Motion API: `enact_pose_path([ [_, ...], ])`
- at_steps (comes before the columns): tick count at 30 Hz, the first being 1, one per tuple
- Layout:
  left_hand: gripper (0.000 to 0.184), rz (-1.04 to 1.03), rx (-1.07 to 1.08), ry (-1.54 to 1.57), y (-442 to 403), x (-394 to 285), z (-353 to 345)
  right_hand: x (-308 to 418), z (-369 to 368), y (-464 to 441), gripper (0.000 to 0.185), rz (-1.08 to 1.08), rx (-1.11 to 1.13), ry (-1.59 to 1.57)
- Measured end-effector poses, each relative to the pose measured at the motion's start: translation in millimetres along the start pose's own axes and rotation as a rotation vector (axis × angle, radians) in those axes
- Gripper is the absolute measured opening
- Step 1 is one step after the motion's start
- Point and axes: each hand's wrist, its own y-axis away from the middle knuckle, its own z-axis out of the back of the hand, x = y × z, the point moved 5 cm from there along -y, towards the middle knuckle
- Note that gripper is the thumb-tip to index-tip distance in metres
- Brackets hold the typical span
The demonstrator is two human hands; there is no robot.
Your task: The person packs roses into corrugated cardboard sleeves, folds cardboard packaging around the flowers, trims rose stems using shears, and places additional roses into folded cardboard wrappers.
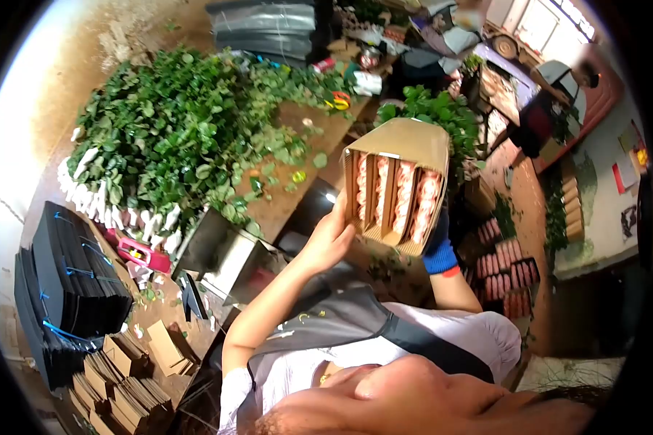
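A bunch of pink roses (404, 199) stands in rows between cardboard strips, with a brown corrugated cardboard wrap (406, 136) around it. I hold it up in front of my chest, flower heads facing me. My left hand (331, 235) is bare and grips the left side of the wrap near its lower corner. On the other side, my right hand (440, 250) wears a blue knitted glove and supports the bunch; its fingers are mostly hidden behind the cardboard.
Leafy stems (159, 130) with white-covered heads are piled on the table (297, 119). Yellow-handled scissors (337, 100) lie near its far edge. Black sheets (80, 268) and folded cardboard pieces (127, 377) are stacked at left. Rose bunches (508, 264) stand at right; other people (559, 94) are behind.
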Motion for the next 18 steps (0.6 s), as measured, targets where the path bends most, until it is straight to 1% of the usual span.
enact_pose_path([
  [1, 0.071, 0.116, 0.072, 0.124, -3.7, 6.9, -12.0, 10.4, 19.1, 7.8, 0.058, 0.049, -0.059, 0.027],
  [2, 0.070, 0.151, 0.088, 0.127, -6.9, 24.9, -23.6, 20.8, 38.0, 15.9, 0.056, 0.095, -0.120, 0.057],
  [3, 0.069, 0.190, 0.108, 0.115, -7.0, 28.3, -30.5, 47.9, 101.5, 43.7, 0.054, 0.222, -0.402, 0.250],
  [6, 0.075, 0.156, 0.116, -0.028, -8.9, 41.2, -45.5, 36.8, 128.2, 81.4, 0.047, 0.073, -0.702, 0.620],
  [7, 0.074, 0.226, 0.143, -0.080, -9.1, 47.1, -47.5, 16.9, 111.4, 88.4, 0.047, 0.013, -0.950, -0.030],
  [8, 0.073, 0.280, 0.161, -0.123, -8.1, 51.2, -48.4, 16.0, 141.6, 107.4, 0.046, 0.012, -1.026, -0.018],
  [9, 0.073, 0.334, 0.179, -0.167, -6.4, 55.8, -49.0, 4.9, 133.8, 110.0, 0.044, 0.020, -1.289, 0.099],
  [10, 0.072, 0.338, 0.176, -0.168, -4.2, 59.2, -48.5, 11.5, 148.5, 110.9, 0.043, 0.046, -0.944, 0.846],
  [11, 0.072, 0.331, 0.163, -0.144, -1.6, 65.9, -48.7, 7.8, 173.2, 126.3, 0.042, -0.007, -0.903, 0.706],
  [12, 0.072, 0.323, 0.147, -0.123, 1.0, 75.5, -49.3, -0.6, 182.0, 132.3, 0.042, -0.064, -0.870, 0.570],
  [14, 0.071, 0.317, 0.104, -0.082, 3.6, 79.0, -45.3, -8.1, 140.2, 105.0, 0.042, -0.005, -1.108, 0.237],
  [15, 0.070, 0.325, 0.094, -0.009, 3.8, 78.2, -43.1, -11.9, 122.2, 94.2, 0.041, 0.030, -1.216, 0.069],
  [16, 0.069, 0.327, 0.083, 0.063, 2.9, 77.3, -40.4, -10.3, 104.5, 78.5, 0.040, 0.050, -1.097, 0.099],
  [17, 0.068, 0.321, 0.072, 0.135, 0.0, 76.7, -37.2, -2.3, 115.9, 76.7, 0.040, 0.062, -0.878, 0.122],
  [18, 0.060, 0.262, 0.043, 0.328, 1.0, 79.8, -36.0, 11.7, 137.1, 81.0, 0.040, 0.075, -0.650, 0.148],
])
